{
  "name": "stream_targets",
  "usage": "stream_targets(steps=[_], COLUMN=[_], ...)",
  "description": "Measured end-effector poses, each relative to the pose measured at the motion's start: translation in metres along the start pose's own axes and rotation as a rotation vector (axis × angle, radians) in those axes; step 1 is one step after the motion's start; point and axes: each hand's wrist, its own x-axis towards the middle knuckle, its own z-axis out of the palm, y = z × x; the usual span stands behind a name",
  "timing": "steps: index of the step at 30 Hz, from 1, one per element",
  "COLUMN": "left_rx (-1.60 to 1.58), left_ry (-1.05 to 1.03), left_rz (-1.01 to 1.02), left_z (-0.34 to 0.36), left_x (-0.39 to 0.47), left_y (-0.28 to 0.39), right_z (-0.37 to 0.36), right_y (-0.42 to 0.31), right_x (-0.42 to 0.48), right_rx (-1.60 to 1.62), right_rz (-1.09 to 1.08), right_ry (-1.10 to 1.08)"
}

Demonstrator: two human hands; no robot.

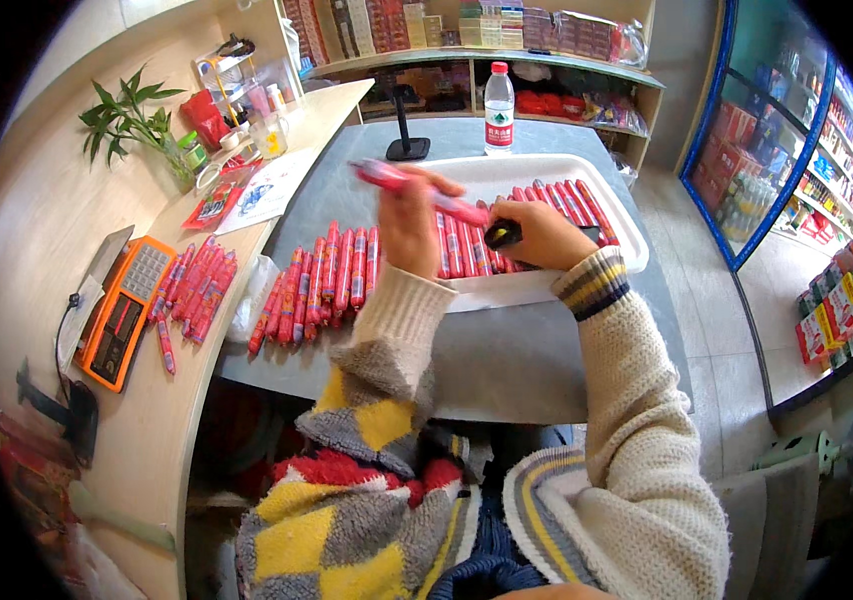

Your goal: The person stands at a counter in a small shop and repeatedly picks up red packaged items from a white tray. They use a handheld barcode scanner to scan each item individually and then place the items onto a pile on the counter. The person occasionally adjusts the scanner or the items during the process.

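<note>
My left hand [410, 225] is raised over the grey table, closed around a red-wrapped sausage [464, 207] that is blurred. In my right hand [546, 234] is a black-handled tool [501, 235] with a yellow spot on its end; its working part cannot be made out. The tool's end is close to the sausage's right end; whether they touch is unclear. Beneath both hands, a white tray [625, 201] holds a row of red-wrapped sausages [456, 247]. More sausages [321, 281] lie side by side on the table, left of the tray.
Behind the tray stand a water bottle [499, 112] and a black stand [407, 142]. The wooden counter [149, 450] at left bears an orange weighing scale [126, 311], a sausage pile [201, 289] and a plant [134, 112]. A blue-framed glass door [764, 127] is at right.
</note>
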Motion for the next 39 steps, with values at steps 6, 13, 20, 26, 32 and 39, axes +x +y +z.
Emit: stream_targets(steps=[6,13,20,26,32,39], left_rx=[0.428,1.541,1.542,1.206,0.899,1.286], left_ry=[0.315,-0.399,-0.336,-0.259,-0.408,-1.244], left_rz=[-0.289,-0.551,-0.453,0.21,0.068,-0.513], left_z=[-0.105,-0.131,-0.096,-0.044,-0.02,0.011], left_x=[0.028,-0.006,-0.007,-0.011,-0.023,-0.002], left_y=[0.005,-0.018,0.001,-0.013,-0.011,-0.036], right_z=[-0.021,-0.035,-0.048,-0.044,-0.038,-0.001], right_y=[0.014,0.038,0.066,0.059,0.062,0.021], right_x=[-0.005,-0.012,-0.019,-0.03,-0.032,-0.012], right_rx=[-0.027,-0.125,-0.248,-0.684,-0.626,-0.603], right_rz=[0.15,0.225,0.387,0.662,0.43,0.313], right_ry=[0.28,0.459,0.589,-0.083,0.004,-0.204])
